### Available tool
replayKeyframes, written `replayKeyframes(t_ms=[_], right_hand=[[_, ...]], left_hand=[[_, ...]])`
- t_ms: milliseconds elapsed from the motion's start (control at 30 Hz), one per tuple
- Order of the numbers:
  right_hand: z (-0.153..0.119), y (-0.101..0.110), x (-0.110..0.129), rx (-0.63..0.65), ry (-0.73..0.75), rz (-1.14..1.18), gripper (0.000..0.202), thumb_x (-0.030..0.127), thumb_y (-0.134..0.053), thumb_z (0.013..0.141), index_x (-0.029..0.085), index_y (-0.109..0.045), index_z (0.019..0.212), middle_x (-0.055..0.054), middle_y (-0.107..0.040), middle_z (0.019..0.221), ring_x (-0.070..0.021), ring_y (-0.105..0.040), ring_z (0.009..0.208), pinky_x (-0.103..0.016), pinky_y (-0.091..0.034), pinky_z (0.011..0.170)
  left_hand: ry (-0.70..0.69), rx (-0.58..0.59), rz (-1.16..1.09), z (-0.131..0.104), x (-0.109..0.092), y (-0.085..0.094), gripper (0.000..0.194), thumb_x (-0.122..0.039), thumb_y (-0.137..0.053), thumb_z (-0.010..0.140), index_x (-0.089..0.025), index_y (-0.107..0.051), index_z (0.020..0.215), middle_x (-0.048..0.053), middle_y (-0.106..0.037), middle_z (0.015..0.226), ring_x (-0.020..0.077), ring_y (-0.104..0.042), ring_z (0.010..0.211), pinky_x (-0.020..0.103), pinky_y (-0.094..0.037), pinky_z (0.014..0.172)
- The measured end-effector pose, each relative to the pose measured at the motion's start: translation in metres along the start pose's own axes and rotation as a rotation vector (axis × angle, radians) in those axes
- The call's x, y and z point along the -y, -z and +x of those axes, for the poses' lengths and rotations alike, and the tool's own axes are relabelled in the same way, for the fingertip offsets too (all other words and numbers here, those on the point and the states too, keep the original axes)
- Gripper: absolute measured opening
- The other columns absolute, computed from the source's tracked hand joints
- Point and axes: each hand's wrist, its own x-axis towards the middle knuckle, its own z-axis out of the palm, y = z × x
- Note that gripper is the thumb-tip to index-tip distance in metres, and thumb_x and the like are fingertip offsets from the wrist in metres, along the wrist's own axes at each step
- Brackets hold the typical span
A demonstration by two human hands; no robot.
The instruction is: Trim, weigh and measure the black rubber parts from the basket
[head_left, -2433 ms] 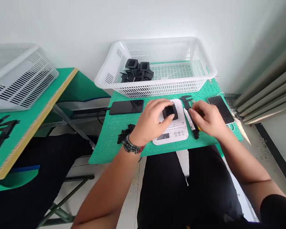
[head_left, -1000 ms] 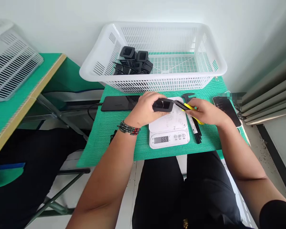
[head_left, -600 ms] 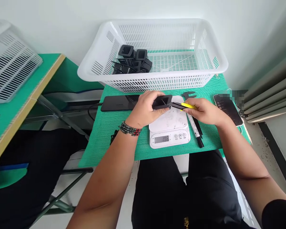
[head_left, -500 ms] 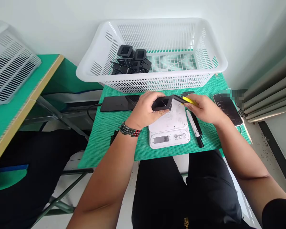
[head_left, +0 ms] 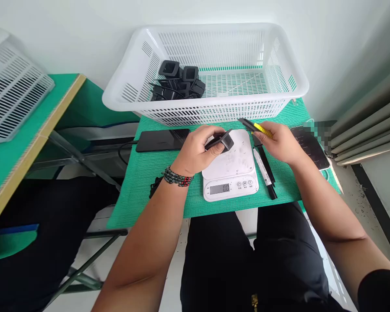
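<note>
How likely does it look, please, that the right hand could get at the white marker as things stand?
Probably yes: the white marker lies close to the right hand, with nothing on top, though the yellow-and-black cutter that hand holds would likely need setting down first.

I've got vivid yellow against black on the cutter (head_left: 262, 129), and solid black on the part (head_left: 227, 141) facing it. Below, I'm seeing white on the scale (head_left: 229, 165), peppered with dark specks, its display (head_left: 218, 190) grey. Green there, finely meshed, all across the mat (head_left: 139, 186)! The basket (head_left: 211, 104) comes up white, striped with slots; the marker (head_left: 261, 167), white, black-capped. And the bracelet (head_left: 177, 177): dark beads broken by red.
</note>
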Motion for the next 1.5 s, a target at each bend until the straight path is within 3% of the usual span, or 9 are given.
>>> replayKeyframes(t_ms=[233, 433, 567, 667, 733, 833, 1000, 1133, 1500], right_hand=[[-0.002, -0.006, 0.005, 0.060, 0.122, 0.125, 0.033, 0.049, -0.058, 0.102, 0.020, -0.057, 0.086, 0.001, -0.052, 0.073, -0.0150, -0.043, 0.068, -0.031, -0.034, 0.064], [-0.003, -0.012, 0.005, 0.043, 0.110, 0.094, 0.031, 0.046, -0.058, 0.101, 0.020, -0.057, 0.084, 0.001, -0.051, 0.070, -0.0143, -0.041, 0.066, -0.031, -0.033, 0.062], [-0.002, -0.012, 0.003, 0.005, 0.105, 0.103, 0.018, 0.037, -0.060, 0.095, 0.019, -0.061, 0.092, 0.001, -0.057, 0.074, -0.0157, -0.046, 0.068, -0.031, -0.036, 0.064], [-0.002, -0.012, 0.004, 0.000, 0.120, 0.153, 0.016, 0.033, -0.060, 0.094, 0.019, -0.063, 0.099, -0.001, -0.060, 0.078, -0.0176, -0.051, 0.072, -0.033, -0.042, 0.068], [-0.002, -0.012, 0.005, 0.011, 0.131, 0.201, 0.017, 0.033, -0.058, 0.096, 0.018, -0.064, 0.102, -0.001, -0.061, 0.080, -0.0184, -0.054, 0.075, -0.033, -0.044, 0.070], [-0.002, -0.013, 0.005, 0.051, 0.133, 0.284, 0.020, 0.036, -0.058, 0.099, 0.018, -0.065, 0.106, -0.002, -0.061, 0.084, -0.0180, -0.057, 0.075, -0.033, -0.047, 0.069], [-0.004, -0.015, 0.006, 0.127, 0.132, 0.334, 0.030, 0.041, -0.057, 0.104, 0.019, -0.064, 0.121, -0.003, -0.063, 0.090, -0.0179, -0.059, 0.074, -0.033, -0.049, 0.067], [-0.006, -0.016, 0.008, 0.176, 0.250, 0.287, 0.029, 0.043, -0.058, 0.105, 0.018, -0.067, 0.117, -0.006, -0.069, 0.096, -0.0202, -0.062, 0.087, -0.034, -0.052, 0.076], [-0.006, -0.018, 0.011, 0.191, 0.266, 0.137, 0.023, 0.037, -0.055, 0.104, 0.018, -0.067, 0.110, -0.008, -0.072, 0.097, -0.0212, -0.062, 0.084, -0.033, -0.047, 0.077]], left_hand=[[0.063, -0.149, -0.158, -0.003, 0.010, -0.010, 0.044, -0.058, -0.068, 0.094, -0.020, -0.067, 0.117, 0.011, -0.077, 0.110, 0.0224, -0.075, 0.096, 0.033, -0.060, 0.077], [0.075, -0.282, -0.202, 0.000, 0.013, -0.012, 0.032, -0.052, -0.072, 0.092, -0.019, -0.069, 0.092, 0.014, -0.074, 0.120, 0.0240, -0.073, 0.101, 0.030, -0.061, 0.067], [0.108, -0.299, -0.229, 0.003, 0.010, -0.008, 0.049, -0.066, -0.072, 0.090, -0.019, -0.070, 0.078, 0.011, -0.074, 0.090, 0.0200, -0.069, 0.075, 0.031, -0.055, 0.058], [0.163, -0.319, -0.233, 0.003, 0.011, -0.006, 0.062, -0.078, -0.069, 0.086, -0.019, -0.065, 0.067, 0.001, -0.056, 0.056, 0.0126, -0.052, 0.050, 0.027, -0.041, 0.046], [0.210, -0.354, -0.269, 0.003, 0.014, -0.005, 0.065, -0.081, -0.069, 0.083, -0.020, -0.062, 0.064, -0.002, -0.047, 0.048, 0.0108, -0.045, 0.044, 0.026, -0.035, 0.042], [0.260, -0.357, -0.410, 0.003, 0.018, -0.007, 0.062, -0.081, -0.076, 0.077, -0.020, -0.065, 0.070, -0.002, -0.051, 0.050, 0.0110, -0.046, 0.041, 0.026, -0.035, 0.040], [0.238, -0.247, -0.501, 0.003, 0.011, -0.008, 0.051, -0.059, -0.095, 0.066, -0.018, -0.073, 0.088, 0.003, -0.070, 0.074, 0.0151, -0.062, 0.060, 0.030, -0.052, 0.055], [0.239, -0.179, -0.470, 0.003, 0.005, -0.012, 0.040, -0.041, -0.094, 0.071, -0.017, -0.076, 0.097, 0.006, -0.076, 0.092, 0.0201, -0.071, 0.079, 0.037, -0.061, 0.074], [0.128, -0.170, -0.343, 0.000, 0.012, -0.011, 0.025, -0.037, -0.087, 0.078, -0.023, -0.077, 0.097, 0.006, -0.076, 0.095, 0.0222, -0.072, 0.086, 0.040, -0.062, 0.078]])
